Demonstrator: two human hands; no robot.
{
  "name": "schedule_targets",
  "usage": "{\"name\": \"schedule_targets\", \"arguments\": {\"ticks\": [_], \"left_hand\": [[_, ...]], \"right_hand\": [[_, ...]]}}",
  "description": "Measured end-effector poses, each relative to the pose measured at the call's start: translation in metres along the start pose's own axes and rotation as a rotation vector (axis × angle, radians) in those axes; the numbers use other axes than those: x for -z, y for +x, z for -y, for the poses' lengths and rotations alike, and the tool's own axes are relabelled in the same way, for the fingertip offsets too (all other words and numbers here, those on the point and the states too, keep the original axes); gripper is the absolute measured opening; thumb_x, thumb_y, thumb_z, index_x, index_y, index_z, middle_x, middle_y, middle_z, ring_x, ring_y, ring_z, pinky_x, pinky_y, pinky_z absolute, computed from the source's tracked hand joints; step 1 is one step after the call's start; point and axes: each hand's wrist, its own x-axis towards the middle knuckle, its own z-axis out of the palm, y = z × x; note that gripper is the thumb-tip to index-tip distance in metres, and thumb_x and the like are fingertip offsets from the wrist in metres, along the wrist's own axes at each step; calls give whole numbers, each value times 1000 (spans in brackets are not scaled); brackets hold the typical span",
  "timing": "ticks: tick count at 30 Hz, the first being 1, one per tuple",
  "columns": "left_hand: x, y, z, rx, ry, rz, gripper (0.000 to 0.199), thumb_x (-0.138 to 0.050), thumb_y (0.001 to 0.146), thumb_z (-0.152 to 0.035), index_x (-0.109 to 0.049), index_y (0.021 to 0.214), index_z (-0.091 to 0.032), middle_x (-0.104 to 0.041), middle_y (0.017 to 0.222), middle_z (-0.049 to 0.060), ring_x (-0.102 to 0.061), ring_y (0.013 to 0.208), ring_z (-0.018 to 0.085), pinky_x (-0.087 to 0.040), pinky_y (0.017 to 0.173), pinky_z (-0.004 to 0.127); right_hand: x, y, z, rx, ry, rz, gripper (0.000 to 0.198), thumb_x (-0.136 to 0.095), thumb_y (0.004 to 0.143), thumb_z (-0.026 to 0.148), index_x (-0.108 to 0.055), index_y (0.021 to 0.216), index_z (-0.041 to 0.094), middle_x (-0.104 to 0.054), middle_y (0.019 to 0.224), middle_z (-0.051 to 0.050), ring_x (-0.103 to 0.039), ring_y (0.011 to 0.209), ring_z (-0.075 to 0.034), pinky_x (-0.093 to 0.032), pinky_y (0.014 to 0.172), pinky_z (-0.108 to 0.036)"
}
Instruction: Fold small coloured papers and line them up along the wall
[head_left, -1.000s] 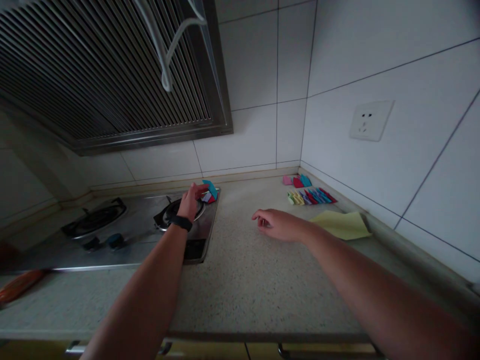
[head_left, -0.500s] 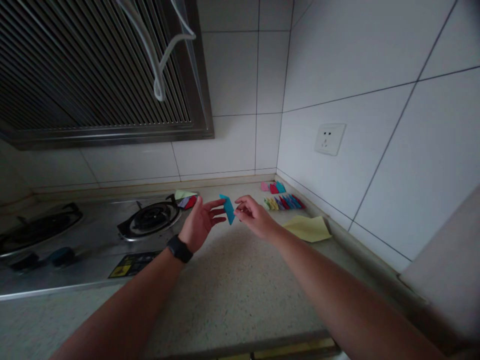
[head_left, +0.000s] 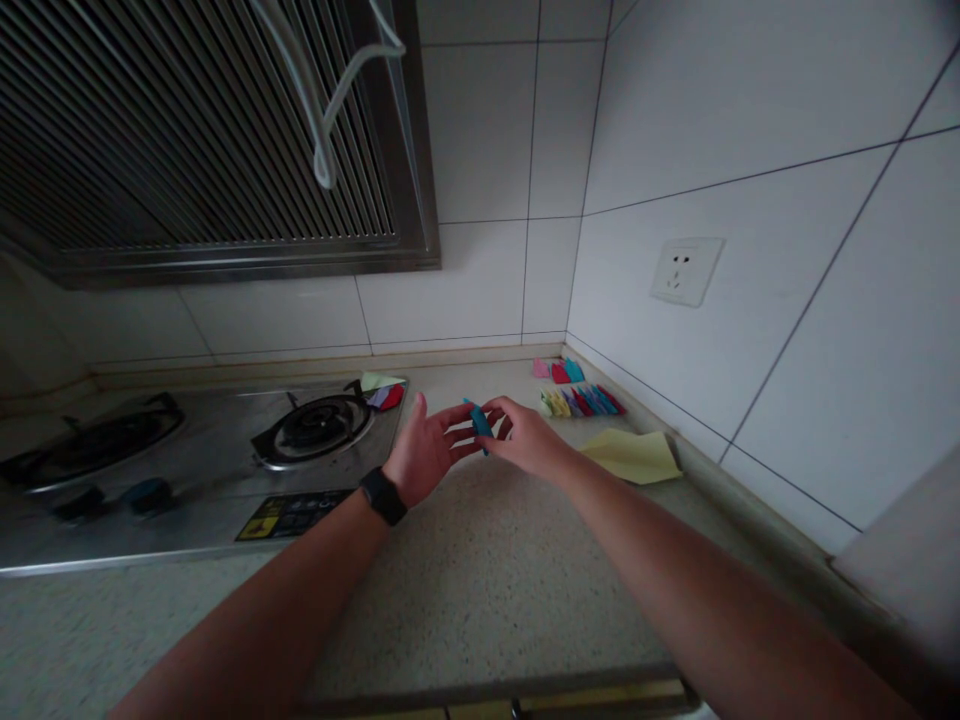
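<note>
A small piece of blue folded paper [head_left: 480,423] is held up above the counter between my hands. My right hand [head_left: 525,436] pinches its right side between thumb and fingers. My left hand [head_left: 426,452], with a black watch on the wrist, has its fingers stretched out and its thumb raised apart; its fingertips reach the paper's left side. Just behind the right hand lies a row of small folded papers [head_left: 581,401] in yellow, red and blue. Further back are pink, red and blue folded pieces [head_left: 559,371]. A pale yellow sheet [head_left: 634,456] lies beside my right forearm.
A gas stove [head_left: 202,525] with burners and knobs takes up the left side. On its back right corner are a pale green sheet [head_left: 379,381] and red and purple papers [head_left: 387,398]. The range hood [head_left: 225,265] hangs above. Tiled walls meet behind the speckled counter [head_left: 480,590].
The right hand has moved onto the blue paper, its fingers now closed around the right side. The paper has turned and shows a narrower face. The camera view has shifted slightly.
</note>
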Motion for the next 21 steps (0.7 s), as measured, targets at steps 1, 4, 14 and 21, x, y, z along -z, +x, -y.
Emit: {"name": "schedule_targets", "arguments": {"ticks": [1,4,14,21], "left_hand": [[0,0,-1,3,-9,1,75,-27,83,-71,-63,108,-11,-55,123,19,-52,112,32,-41,94,47],[1,-1,-2,15,-7,-28,73,-27,84,-70,-63,109,-12,-54,126,19,-53,112,31,-40,96,47],[6,1,-6,-17,23,-78,66,-28,84,-69,-63,94,-14,-59,120,18,-53,114,30,-40,97,46],[4,0,-10,-31,33,-89,79,-19,81,-76,-63,103,-14,-57,124,19,-53,115,31,-42,94,47]], "right_hand": [[0,0,-1,-7,-3,-4,39,-68,72,27,-56,108,21,-65,89,-3,-58,63,-11,-44,57,-24],[-1,2,-5,-40,-9,-18,33,-65,74,23,-59,107,21,-67,89,-3,-60,65,-12,-46,61,-25],[-5,8,-21,-163,301,64,30,-59,81,32,-57,107,18,-65,88,-7,-59,65,-13,-48,47,-21],[-1,10,-18,-140,284,-2,31,-57,82,37,-56,107,19,-64,89,-6,-59,65,-13,-46,45,-21]]}}
